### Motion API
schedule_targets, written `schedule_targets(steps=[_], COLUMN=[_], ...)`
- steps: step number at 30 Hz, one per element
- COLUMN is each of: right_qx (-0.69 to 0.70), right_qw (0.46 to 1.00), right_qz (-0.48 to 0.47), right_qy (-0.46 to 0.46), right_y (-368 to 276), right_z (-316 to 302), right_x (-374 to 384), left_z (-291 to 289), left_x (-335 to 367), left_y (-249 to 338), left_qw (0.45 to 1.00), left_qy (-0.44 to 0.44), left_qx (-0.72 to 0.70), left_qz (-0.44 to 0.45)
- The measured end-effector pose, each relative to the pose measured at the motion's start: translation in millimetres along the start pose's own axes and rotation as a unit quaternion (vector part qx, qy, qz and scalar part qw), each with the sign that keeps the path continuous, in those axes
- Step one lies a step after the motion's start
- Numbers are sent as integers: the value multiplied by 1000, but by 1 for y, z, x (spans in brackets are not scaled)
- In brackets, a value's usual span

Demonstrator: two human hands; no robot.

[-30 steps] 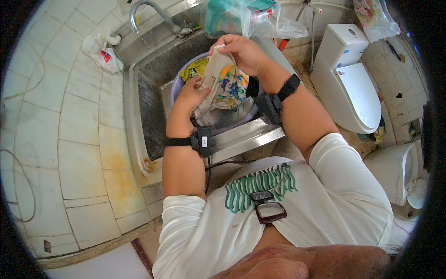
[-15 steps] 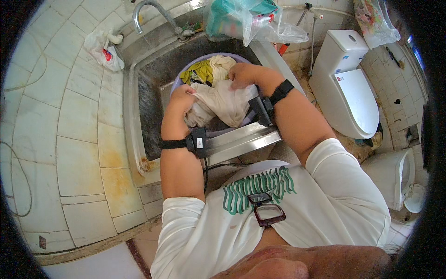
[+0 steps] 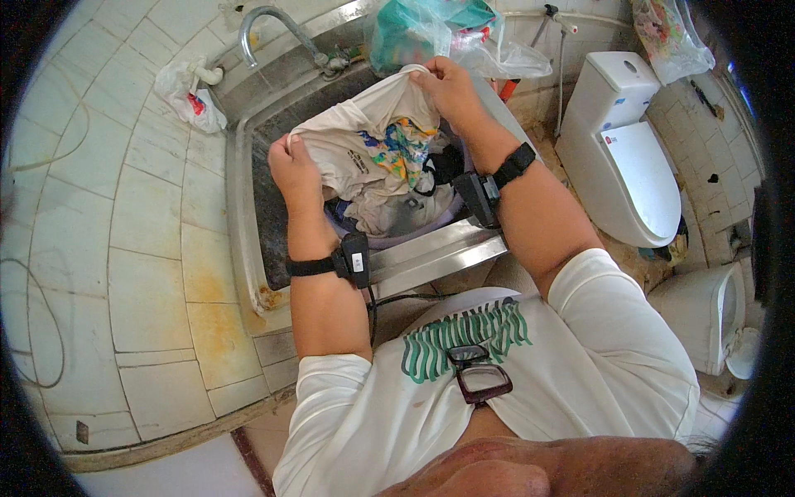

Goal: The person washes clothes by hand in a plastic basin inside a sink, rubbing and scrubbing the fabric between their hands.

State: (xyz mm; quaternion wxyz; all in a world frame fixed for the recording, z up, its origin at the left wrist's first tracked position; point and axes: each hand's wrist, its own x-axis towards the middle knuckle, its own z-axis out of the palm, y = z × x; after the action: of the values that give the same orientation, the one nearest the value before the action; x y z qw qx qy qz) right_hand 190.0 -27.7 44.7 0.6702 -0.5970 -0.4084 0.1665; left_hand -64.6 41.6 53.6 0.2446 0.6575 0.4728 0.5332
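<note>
A white T-shirt (image 3: 339,137) with a colourful print hangs stretched between my hands above the sink (image 3: 243,199). My left hand (image 3: 296,172) is closed on its left edge, thumb on top. At the far right corner of the cloth, the fingers of my right hand (image 3: 447,85) pinch it. Below lies a purple basin (image 3: 389,242) with wet clothes (image 3: 406,211) in grey, black and dark blue, partly in water. The raised shirt hides the far part of the basin.
A curved metal faucet (image 3: 286,21) stands over the sink's far left, with a thin stream falling from it. Plastic bags (image 3: 414,37) rest on the far rim. On the right are a white toilet (image 3: 625,166) and a white bin (image 3: 696,319). Tiled wall (image 3: 141,240) runs along the left.
Both hands have lifted the white shirt from the basin and spread it, the left moving outward and the right farther away. The print and the darker clothes beneath now show.
</note>
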Motion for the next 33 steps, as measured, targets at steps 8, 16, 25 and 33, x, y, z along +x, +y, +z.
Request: schedule_targets(steps=[8,16,25,33], right_qx=[-94,154,360,338], right_qw=[993,966,877,900], right_qz=[0,160,267,249], right_qy=[-68,-132,-175,-115], right_y=[-4,-16,-52,-30], right_z=[1,-3,-5,-4], right_x=[-7,-10,-19,-11], left_z=[2,5,31,15], left_x=[-2,-2,-35,-23], left_y=[-8,-1,13,28], left_qw=[998,993,932,970], left_qy=[-11,-105,-317,-238], left_qx=[9,-20,75,17], left_qz=[-53,-45,160,33])
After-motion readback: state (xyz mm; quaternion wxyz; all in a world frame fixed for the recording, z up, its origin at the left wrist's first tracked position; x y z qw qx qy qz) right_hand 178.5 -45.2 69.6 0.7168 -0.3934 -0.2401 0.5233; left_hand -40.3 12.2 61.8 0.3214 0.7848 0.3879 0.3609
